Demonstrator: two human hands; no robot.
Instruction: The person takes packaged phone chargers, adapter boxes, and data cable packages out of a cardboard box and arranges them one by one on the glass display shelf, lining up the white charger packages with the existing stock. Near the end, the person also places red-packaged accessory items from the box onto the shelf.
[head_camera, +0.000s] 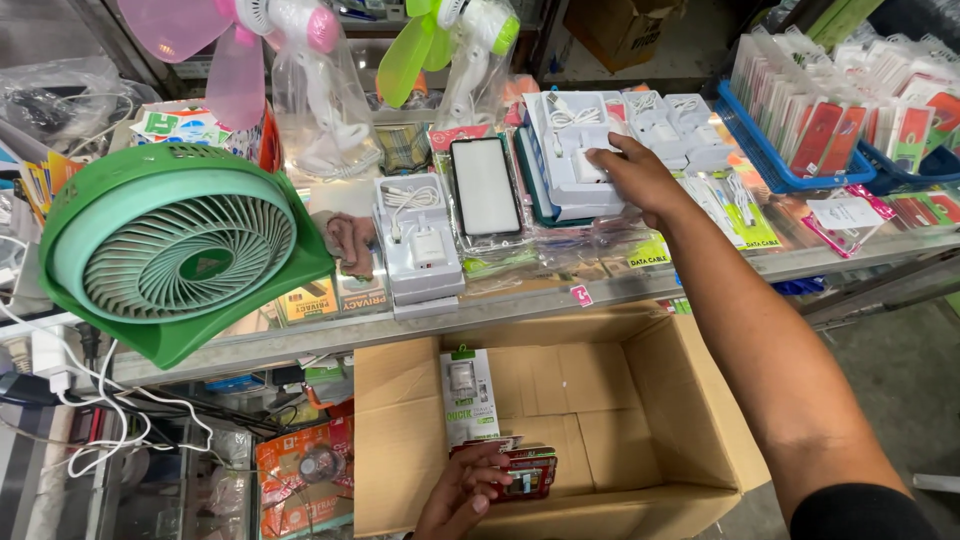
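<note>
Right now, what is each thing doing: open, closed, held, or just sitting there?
Cardboard box: open, flaps up.
Red packets: held by the left hand in the box.
White charger box: touched by the right hand on the shelf.
Green fan: tilted, blades not blurred.

Left hand (462, 492) cut off at bottom edge, wrist hidden. Red packs (525, 472) partly hidden under fingers. Pink fan (235, 40) top cut off. Cardboard box (600, 400) bottom corner out of view.
</note>
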